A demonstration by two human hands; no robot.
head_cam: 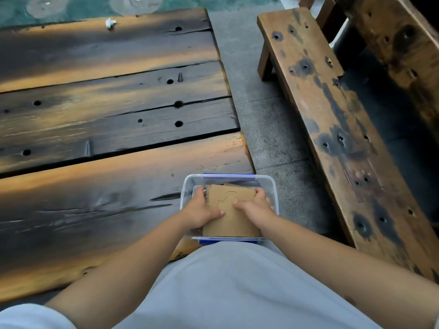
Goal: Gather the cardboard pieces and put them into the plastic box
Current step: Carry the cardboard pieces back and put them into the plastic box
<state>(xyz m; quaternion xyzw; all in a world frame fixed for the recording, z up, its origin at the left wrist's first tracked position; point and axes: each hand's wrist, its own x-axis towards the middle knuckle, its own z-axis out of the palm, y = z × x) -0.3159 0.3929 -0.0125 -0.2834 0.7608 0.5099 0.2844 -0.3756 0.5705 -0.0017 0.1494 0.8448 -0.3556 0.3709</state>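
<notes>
**Both hands hold cardboard inside the box**

The left hand (198,211) grips the cardboard pieces (231,210) on their 9 o'clock edge, thumb laid on top, fingers curled round the far corner. The right hand (255,205) grips the 3 o'clock edge likewise. The brown stack sits inside the clear plastic box (273,186), which has blue clips. The box overhangs the dark wooden table (107,115) at its 4 o'clock corner. A wooden bench (332,127) stands at 2 o'clock.

I see a dim picture with soft light, and warm orange shine lies in stripes on the dark wooden table (107,96) at the left. The right edge looks dark and shadowy. Straight lines bend near the edges, and everything looks a little blurry.
</notes>
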